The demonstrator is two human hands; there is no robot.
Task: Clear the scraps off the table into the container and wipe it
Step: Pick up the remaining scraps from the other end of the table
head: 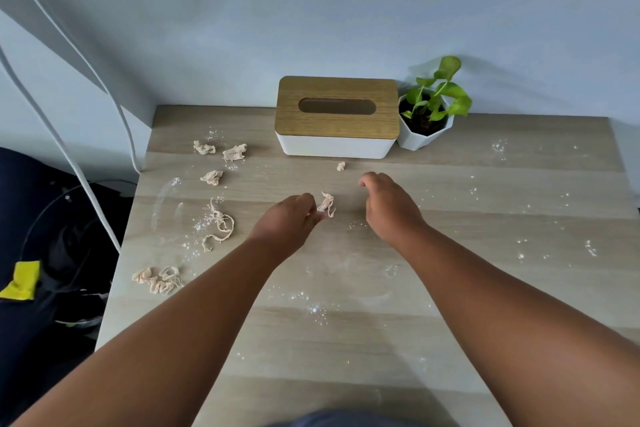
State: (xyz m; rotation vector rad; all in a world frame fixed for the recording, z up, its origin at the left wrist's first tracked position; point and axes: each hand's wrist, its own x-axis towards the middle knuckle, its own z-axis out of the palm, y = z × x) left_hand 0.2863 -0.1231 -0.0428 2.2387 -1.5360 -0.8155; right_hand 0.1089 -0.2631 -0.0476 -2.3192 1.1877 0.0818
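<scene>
The left hand point(294, 215) pinches a dough scrap point(326, 204) just in front of the tissue box point(337, 116), likely gathering it. The right hand point(388, 204) hovers loosely curled, empty. More scraps point(157, 279) lie left on the counter point(485, 288); the clear bowl point(166, 215) too.

Pale pinkish dough scraps lie scattered on a light wood table point(485, 288): two crumpled scraps point(221, 151) at back left, one lump point(212, 177) below them, a stringy tangle point(220, 227), a pile point(157, 280) near the left edge, a tiny bit point(341, 166) by centre, one scrap point(326, 204) mid-table. White flour specks point(315, 310) all over.
</scene>
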